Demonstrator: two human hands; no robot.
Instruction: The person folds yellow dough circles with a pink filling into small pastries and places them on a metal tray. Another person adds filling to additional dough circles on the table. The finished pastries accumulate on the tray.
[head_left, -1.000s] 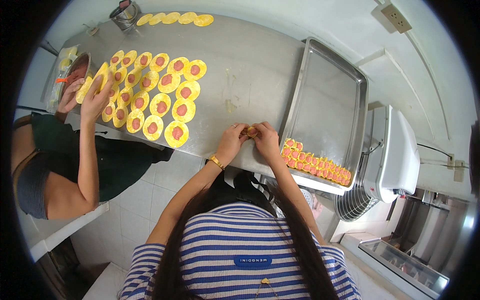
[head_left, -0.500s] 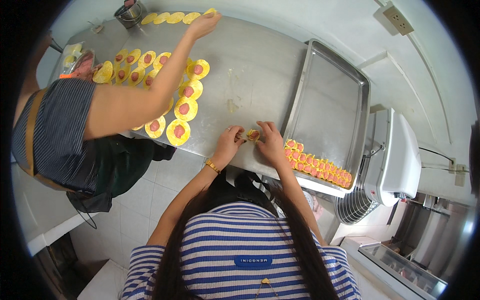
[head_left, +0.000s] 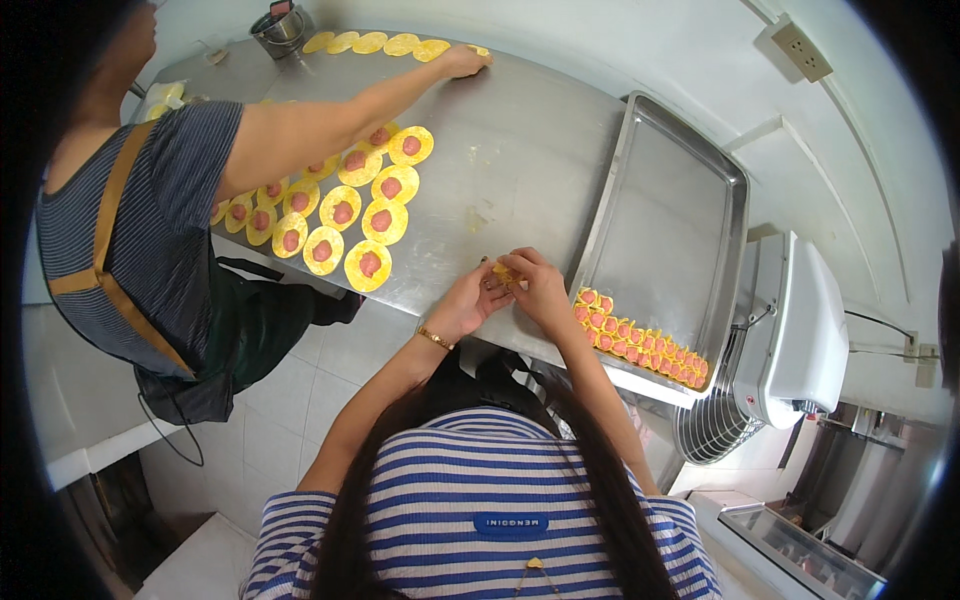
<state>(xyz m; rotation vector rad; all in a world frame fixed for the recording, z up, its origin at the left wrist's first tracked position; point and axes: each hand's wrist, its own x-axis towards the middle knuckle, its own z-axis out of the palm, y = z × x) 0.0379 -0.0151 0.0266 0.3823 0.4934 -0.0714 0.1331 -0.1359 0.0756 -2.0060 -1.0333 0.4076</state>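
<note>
Though apart from the hands point(head_left: 467, 303), a co-worker's arm point(head_left: 335, 128) (bare) over yellow wrappers point(head_left: 400, 224).

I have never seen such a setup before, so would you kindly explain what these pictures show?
There is no robot here: a person works bare-handed. The view comes from a wide fisheye camera worn on the person's head and looking down, so straight edges bend, and picture left is the person's left. The right hand pinches a small yellow-wrapped dumpling; the left hand is close beside it, though whether it also grips is unclear. On the metal table, to the left, lie round yellow wrappers topped with pink filling. To the right, a rectangular metal tray has filled dumplings packed along its near end. Across the table, a co-worker's hand is at the end of a row of plain yellow wrappers.
</note>
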